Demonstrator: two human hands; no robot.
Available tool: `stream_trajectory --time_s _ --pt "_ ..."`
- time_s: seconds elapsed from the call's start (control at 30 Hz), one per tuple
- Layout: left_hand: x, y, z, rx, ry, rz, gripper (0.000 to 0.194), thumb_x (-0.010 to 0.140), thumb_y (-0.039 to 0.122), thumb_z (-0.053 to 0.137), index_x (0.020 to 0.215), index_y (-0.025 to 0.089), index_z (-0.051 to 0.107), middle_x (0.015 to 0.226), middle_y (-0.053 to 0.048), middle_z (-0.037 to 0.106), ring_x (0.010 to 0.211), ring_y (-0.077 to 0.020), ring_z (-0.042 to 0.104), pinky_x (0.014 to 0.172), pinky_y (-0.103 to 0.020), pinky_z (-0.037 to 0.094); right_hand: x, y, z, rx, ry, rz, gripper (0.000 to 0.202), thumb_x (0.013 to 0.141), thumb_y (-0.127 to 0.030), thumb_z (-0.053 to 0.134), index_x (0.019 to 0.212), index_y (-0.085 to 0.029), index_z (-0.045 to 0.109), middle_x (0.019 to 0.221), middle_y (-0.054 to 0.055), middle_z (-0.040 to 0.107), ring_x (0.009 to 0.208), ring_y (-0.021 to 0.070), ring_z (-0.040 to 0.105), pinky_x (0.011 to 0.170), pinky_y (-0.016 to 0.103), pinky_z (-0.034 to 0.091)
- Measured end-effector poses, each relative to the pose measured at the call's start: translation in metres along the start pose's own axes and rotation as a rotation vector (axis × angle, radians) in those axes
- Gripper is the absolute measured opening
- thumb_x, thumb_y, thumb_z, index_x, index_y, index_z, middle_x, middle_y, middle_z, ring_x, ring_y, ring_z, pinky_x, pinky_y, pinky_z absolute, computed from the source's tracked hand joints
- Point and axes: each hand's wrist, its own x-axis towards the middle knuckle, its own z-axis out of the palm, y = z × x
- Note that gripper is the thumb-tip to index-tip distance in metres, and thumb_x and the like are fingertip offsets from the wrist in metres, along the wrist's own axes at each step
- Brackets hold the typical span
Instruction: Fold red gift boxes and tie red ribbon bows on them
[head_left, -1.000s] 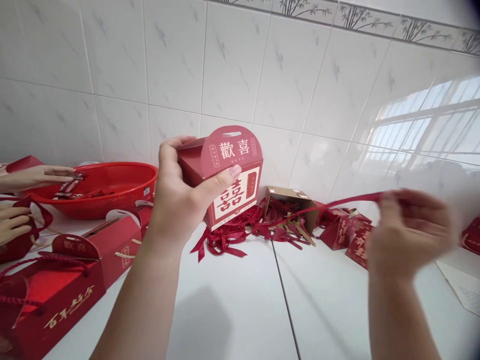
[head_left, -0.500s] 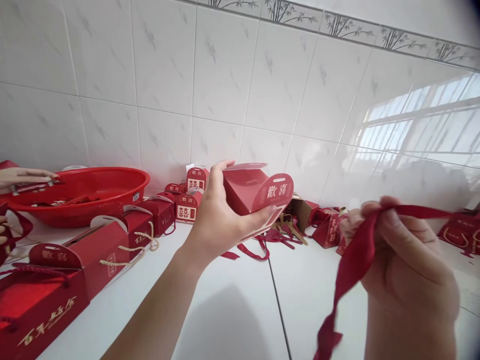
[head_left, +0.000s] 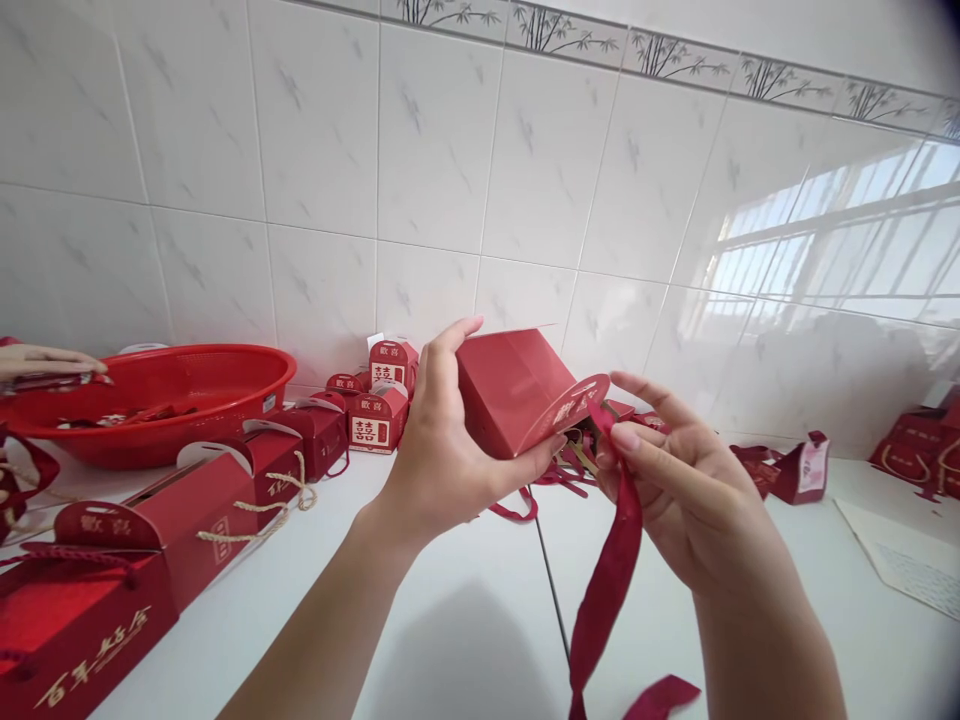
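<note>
My left hand [head_left: 457, 435] grips a red gift box [head_left: 510, 385] from its left side, thumb along the lower edge and fingers behind. The box is tilted above the white table, its rounded end flap with gold characters facing right. My right hand [head_left: 675, 470] pinches a dark red ribbon [head_left: 609, 570] between thumb and fingers, right at the slot of that flap. The ribbon's long tail hangs down and its end shows near the bottom of the view. Whether the tip passes through the slot is hidden by my fingers.
A red plastic basin [head_left: 195, 380] stands at the left, with another person's hand [head_left: 52, 362] over it. Red boxes with rope handles [head_left: 202, 520] line the left side. Small boxes [head_left: 379, 415] stand by the tiled wall. Ribbons and boxes lie behind my hands; a paper sheet [head_left: 900, 560] lies right.
My right hand has moved left with the ribbon, up to the box's end flap. The box has turned, showing more of its red side. The view has shifted slightly.
</note>
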Motion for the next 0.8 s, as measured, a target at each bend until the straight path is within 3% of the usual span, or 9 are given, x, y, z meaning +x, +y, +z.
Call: stream_trajectory --time_s 0.37,0.8 --pt "-0.0006 0.0014 0.0007 -0.029 -0.032 -0.118 0.095 0.06 0.044 0.082 0.136 0.03 0.028 0.134 -0.013 0.041 0.119 -0.0343 0.049 0.091 -0.051 0.051 -0.003 -0.0038 -0.0028 0.012 0.021 -0.045 0.043 0.078 -0.022 0.071 0.118 -0.03 0.056 0.066 -0.005 0.061 0.063 0.0096 0.061 0.065 0.019 0.054" --pt "-0.0005 0.0013 0.0008 -0.002 -0.014 -0.108 0.095 0.059 0.045 0.082 0.136 0.029 0.028 0.133 -0.012 0.041 0.12 -0.0332 0.047 0.094 -0.05 0.048 -0.0005 -0.0042 -0.006 -0.062 -0.002 -0.056 0.043 0.079 -0.023 0.07 0.119 -0.026 0.053 0.061 -0.006 0.056 0.057 0.0095 0.055 0.056 0.02 0.05"
